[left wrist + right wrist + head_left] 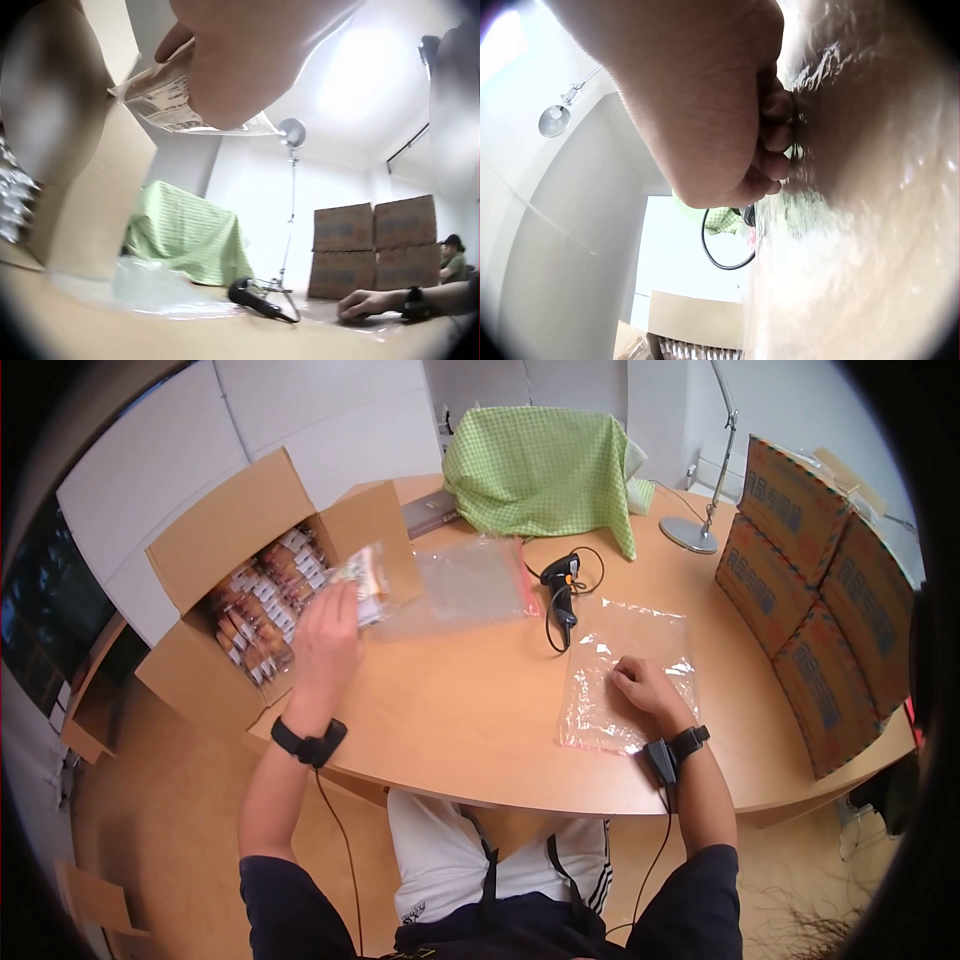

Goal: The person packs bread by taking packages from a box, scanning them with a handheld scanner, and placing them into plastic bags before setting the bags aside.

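My left hand (328, 630) holds a small clear packet (364, 582) with a printed label, beside the open flap of a cardboard box (232, 548). In the left wrist view the packet (166, 101) shows dark print on white, and the hand (244, 60) covers part of it. Inside the box lie several rows of clear-wrapped reddish-brown items (262, 610) with white labels. My right hand (645, 685) rests on a flat clear plastic bag (590, 705) near the table's front. Its fingers (777, 136) are loosely curled against the shiny plastic in the right wrist view.
More clear bags (465, 585) lie left of a black barcode scanner (562, 588) with a looped cable. A green checked cloth (540, 470) covers something at the back. Stacked cardboard boxes (815, 590) stand at the right, near a desk lamp (690, 534). A person (453, 256) is in the background.
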Action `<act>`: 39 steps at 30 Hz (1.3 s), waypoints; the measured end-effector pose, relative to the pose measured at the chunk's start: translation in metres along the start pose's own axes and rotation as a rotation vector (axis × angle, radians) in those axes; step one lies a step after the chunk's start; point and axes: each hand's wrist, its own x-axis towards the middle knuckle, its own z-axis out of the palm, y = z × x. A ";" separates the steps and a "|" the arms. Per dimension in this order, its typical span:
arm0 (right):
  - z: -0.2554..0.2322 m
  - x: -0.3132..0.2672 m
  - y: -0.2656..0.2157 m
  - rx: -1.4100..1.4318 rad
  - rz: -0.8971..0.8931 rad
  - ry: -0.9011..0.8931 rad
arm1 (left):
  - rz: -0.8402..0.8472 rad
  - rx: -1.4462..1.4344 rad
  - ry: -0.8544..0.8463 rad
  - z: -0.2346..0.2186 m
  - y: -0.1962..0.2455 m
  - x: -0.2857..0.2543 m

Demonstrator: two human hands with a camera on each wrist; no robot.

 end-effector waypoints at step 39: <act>-0.018 0.079 -0.131 -0.188 -0.272 -0.024 | -1.518 -2.434 -0.198 0.207 0.111 -0.023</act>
